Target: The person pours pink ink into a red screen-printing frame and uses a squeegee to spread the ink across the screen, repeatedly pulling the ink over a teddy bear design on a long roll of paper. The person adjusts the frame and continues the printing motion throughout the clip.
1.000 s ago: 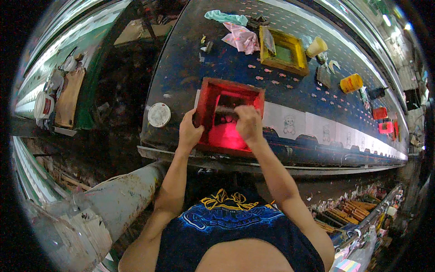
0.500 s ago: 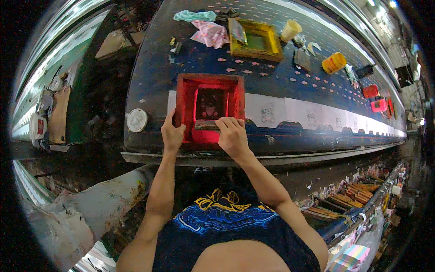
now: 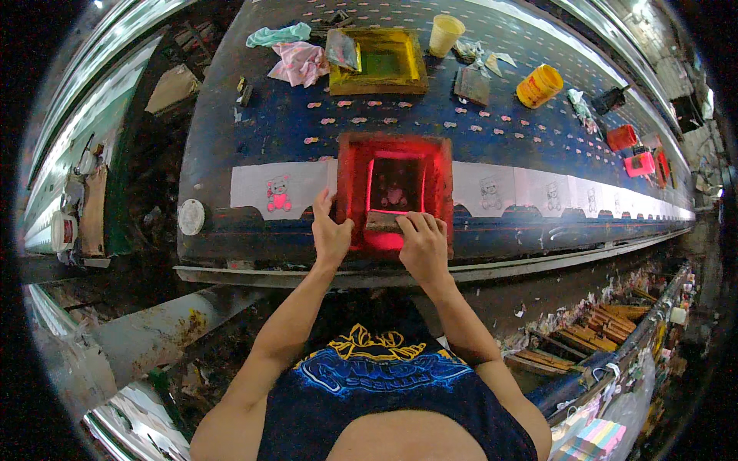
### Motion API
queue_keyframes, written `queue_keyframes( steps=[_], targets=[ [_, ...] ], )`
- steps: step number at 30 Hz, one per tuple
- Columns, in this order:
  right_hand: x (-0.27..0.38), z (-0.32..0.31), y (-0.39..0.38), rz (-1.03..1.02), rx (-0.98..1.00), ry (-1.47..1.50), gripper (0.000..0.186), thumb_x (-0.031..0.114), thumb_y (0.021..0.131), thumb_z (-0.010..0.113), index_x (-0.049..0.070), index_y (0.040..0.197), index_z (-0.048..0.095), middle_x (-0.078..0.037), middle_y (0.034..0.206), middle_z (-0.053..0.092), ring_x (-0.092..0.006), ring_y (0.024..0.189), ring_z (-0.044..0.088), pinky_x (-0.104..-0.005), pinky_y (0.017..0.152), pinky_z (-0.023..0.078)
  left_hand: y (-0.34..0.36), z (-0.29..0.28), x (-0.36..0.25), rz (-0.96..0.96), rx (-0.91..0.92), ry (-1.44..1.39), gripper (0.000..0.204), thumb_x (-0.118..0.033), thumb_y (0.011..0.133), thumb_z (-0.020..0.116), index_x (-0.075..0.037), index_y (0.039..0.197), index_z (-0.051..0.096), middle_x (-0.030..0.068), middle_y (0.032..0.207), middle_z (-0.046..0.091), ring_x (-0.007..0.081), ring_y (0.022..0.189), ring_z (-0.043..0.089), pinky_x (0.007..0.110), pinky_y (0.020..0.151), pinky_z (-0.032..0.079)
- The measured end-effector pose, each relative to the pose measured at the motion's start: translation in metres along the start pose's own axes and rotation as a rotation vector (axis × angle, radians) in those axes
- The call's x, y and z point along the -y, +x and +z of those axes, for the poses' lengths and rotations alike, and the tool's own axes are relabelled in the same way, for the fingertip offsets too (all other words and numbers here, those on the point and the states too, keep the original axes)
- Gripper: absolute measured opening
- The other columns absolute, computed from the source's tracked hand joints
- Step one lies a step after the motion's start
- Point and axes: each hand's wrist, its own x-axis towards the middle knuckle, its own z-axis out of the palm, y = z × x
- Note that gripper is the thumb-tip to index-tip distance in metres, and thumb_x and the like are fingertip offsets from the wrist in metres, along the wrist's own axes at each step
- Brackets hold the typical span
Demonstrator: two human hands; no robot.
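Observation:
A red screen-printing frame [image 3: 351,175] lies flat on the long dark table, over a row of white fabric pieces. Its dark mesh window shows a faint bear shape. My left hand [image 3: 332,237] grips the frame's left side near the front corner. Inside the frame, at the near end of the window, a squeegee [image 3: 382,221] is held by its right end in my right hand [image 3: 425,244]. Left of the frame, a white fabric piece [image 3: 250,188] bears a bear outline filled with pink. Fabric pieces on the right [image 3: 530,188] show bears in dark outline only.
Behind the frame sit a yellow printing frame [image 3: 419,86], a pink cloth [image 3: 300,63], a pale yellow cup [image 3: 446,35] and a yellow tub [image 3: 540,85]. A round white lid [image 3: 191,217] lies at the left. A metal rail [image 3: 500,269] edges the table; wooden-handled tools [image 3: 592,338] fill a trough at right.
The red frame has shifted right along the row with both my hands and the squeegee. It has uncovered the pink-filled bear on its left. My view has shifted too.

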Motion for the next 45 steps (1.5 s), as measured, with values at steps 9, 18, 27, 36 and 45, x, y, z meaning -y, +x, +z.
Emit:
queue_keyframes(
  steps=[9,18,27,36,45],
  targets=[
    [-0.024,-0.001,-0.003,-0.073,0.031,0.073,0.030,0.002,0.079,0.067,0.007,0.109,0.067,-0.007,0.114,0.066,-0.0267,0.110,0.062,-0.0428,0.095,0.044,-0.005,0.012,-0.014,-0.058,-0.017,0.080,0.083,0.012,0.077,0.066,0.003,0.152,0.032,0.0258,0.141,0.058,0.0295,0.130,0.059,0.038,0.109,0.047],
    [-0.027,-0.001,-0.001,-0.092,0.042,0.111,0.031,0.004,0.080,0.068,0.005,0.111,0.067,-0.008,0.113,0.067,-0.0271,0.110,0.062,-0.0434,0.094,0.045,-0.002,0.006,-0.009,0.015,0.006,0.146,0.070,0.010,0.076,0.066,0.004,0.143,0.049,0.0213,0.136,0.063,0.0267,0.124,0.063,0.036,0.107,0.048],
    [-0.022,-0.006,0.000,-0.073,0.049,0.118,0.032,0.006,0.079,0.072,0.005,0.111,0.067,-0.008,0.112,0.067,-0.0279,0.110,0.063,-0.0435,0.094,0.046,-0.001,0.004,-0.009,0.034,0.015,0.132,0.067,0.007,0.075,0.067,0.005,0.141,0.054,0.0179,0.131,0.067,0.0254,0.123,0.063,0.035,0.108,0.047],
    [-0.022,-0.011,-0.012,-0.090,0.020,0.150,0.030,0.003,0.079,0.067,0.006,0.109,0.069,-0.008,0.110,0.070,-0.0273,0.109,0.064,-0.0418,0.094,0.046,-0.001,0.002,-0.005,0.000,0.022,0.217,0.066,0.004,0.074,0.068,0.006,0.139,0.054,0.0215,0.131,0.066,0.0287,0.125,0.063,0.036,0.108,0.047],
    [-0.042,0.019,0.016,-0.123,-0.067,0.101,0.025,0.004,0.080,0.066,0.009,0.104,0.069,-0.006,0.106,0.070,-0.0263,0.106,0.066,-0.0415,0.089,0.045,-0.002,0.003,-0.010,-0.037,0.032,0.168,0.067,0.004,0.074,0.069,0.007,0.139,0.054,0.0232,0.133,0.065,0.0308,0.126,0.063,0.037,0.109,0.047]
  ],
)
